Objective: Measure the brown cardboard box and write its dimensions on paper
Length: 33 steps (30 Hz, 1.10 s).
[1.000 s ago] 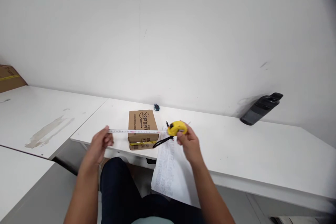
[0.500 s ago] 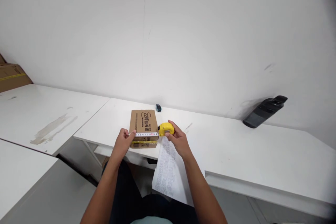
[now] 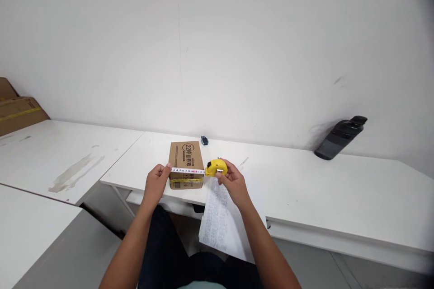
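A brown cardboard box (image 3: 178, 156) with dark printing stands near the front edge of the white table. Across its near top edge runs the white blade (image 3: 186, 170) of a tape measure, numbers facing up. My left hand (image 3: 157, 183) pinches the blade's end at the box's left side; the tip itself is hidden by the fingers. In my right hand (image 3: 235, 183) is the yellow tape measure (image 3: 214, 167), gripped by its case just beyond the box's right side. Yellow tape (image 3: 186, 180) crosses the front face of the box.
A written sheet of paper (image 3: 220, 221) hangs over the table edge below my right hand. Behind the box lies a small dark object (image 3: 204, 140), perhaps a watch or key fob. A black bottle (image 3: 341, 137) stands by the wall; larger cartons (image 3: 22, 115) sit far left.
My left thumb has shifted slightly left, off the box top to its left edge. The tape case has turned a little in my right hand. The head view has shifted slightly.
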Tool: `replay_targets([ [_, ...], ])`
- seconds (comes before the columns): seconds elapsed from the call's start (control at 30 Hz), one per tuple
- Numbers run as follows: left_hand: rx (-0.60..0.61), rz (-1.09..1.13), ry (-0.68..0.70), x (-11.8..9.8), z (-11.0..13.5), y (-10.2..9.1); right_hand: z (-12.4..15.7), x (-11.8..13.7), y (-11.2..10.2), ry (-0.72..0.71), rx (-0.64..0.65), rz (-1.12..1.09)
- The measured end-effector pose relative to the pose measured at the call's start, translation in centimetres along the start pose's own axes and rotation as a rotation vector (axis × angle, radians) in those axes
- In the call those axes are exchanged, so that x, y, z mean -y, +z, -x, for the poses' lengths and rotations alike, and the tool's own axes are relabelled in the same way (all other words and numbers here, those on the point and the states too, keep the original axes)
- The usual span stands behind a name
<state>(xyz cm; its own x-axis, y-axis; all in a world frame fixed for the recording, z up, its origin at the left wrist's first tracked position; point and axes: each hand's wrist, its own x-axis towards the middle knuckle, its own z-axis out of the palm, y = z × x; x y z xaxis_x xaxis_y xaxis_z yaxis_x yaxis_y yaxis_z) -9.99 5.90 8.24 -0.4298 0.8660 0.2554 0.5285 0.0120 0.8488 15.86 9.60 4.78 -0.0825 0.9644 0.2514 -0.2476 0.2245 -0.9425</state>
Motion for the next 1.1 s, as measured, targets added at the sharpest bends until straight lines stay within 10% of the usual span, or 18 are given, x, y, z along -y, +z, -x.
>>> replay_targets([
  [0.2, 0.457, -0.059, 0.296, -5.9, -9.4, 1.1, 7.3, -0.5, 4.5, -0.314, -0.106, 0.354],
  [0.37, 0.417, -0.372, 0.263, -6.3, -15.7, 5.8, 8.1, -3.0, 9.4, -0.336, -0.062, 0.508],
  [0.7, 0.523, -0.328, 0.221, -2.4, -16.1, 6.6, 0.4, -0.4, 9.6, -0.294, -0.131, 0.707],
  [1.1, 0.480, -0.404, 0.265, -2.5, -16.1, 7.0, 1.4, -1.4, 9.0, -0.337, -0.186, 0.668],
])
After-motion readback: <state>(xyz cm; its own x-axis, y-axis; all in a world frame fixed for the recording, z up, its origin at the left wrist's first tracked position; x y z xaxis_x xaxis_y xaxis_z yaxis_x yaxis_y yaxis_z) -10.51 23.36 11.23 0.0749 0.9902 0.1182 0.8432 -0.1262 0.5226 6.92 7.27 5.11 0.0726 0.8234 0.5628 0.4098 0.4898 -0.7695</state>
